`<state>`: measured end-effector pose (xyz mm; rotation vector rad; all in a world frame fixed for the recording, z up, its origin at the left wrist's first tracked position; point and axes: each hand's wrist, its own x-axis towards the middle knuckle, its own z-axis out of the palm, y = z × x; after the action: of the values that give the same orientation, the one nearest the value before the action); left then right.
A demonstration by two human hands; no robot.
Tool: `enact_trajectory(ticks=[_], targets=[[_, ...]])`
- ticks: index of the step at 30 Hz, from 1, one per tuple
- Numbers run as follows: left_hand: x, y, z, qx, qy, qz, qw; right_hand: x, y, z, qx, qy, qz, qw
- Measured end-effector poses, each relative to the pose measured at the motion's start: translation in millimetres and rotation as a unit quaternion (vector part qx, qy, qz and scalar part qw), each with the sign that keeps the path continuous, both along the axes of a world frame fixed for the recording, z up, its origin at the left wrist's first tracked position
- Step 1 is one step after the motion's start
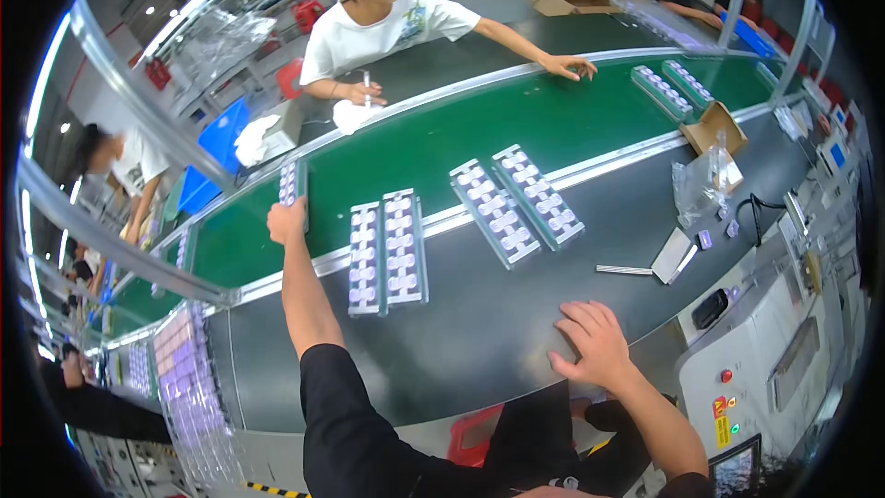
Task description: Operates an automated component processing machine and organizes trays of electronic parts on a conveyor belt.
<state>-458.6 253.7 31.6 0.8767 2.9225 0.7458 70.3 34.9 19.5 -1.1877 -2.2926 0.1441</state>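
Note:
Out over the green conveyor belt, my left hand (288, 220) is closed on the near end of a long narrow tray (289, 183) filled with pale lilac pieces. My right hand (595, 343) is by the near edge of the dark table, its fingers spread and nothing in it. Between my hands lie similar trays in two pairs, partly over the metal rail: a left tray (364, 263) beside another tray (403, 244), and farther right a slanted tray (496, 212) next to a second slanted tray (537, 195).
Across the belt (406, 152), a co-worker reaches a hand (564, 65) over it. Two more trays (661, 92) lie farther right. An opened cardboard box (714, 129), a clear plastic bag (698, 186) and small lilac pieces occupy the table's right side. A machine (765, 360) stands right.

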Motion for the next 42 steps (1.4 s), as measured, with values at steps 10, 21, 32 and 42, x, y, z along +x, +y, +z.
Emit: enact_trajectory(ticks=[10,21,32,42], targets=[[18.8,-10.9,-7.3,0.158,0.236,-0.285,0.915,-4.3,5.3,-1.1,0.017,0.006,-0.009,1.0],[106.1,-151.0,-0.1,0.207,-0.368,-0.291,0.858,-16.2,-2.0,-15.8,0.066,0.09,-0.001,0.994],[92.6,-155.4,-13.5,0.049,-0.135,-0.494,0.858,-10.9,15.2,-40.6,0.07,0.141,-0.029,0.987],[46.7,-151.1,-44.6,0.066,0.033,-0.575,0.815,-4.8,-48.3,-65.4,0.208,0.318,-0.035,0.924]])
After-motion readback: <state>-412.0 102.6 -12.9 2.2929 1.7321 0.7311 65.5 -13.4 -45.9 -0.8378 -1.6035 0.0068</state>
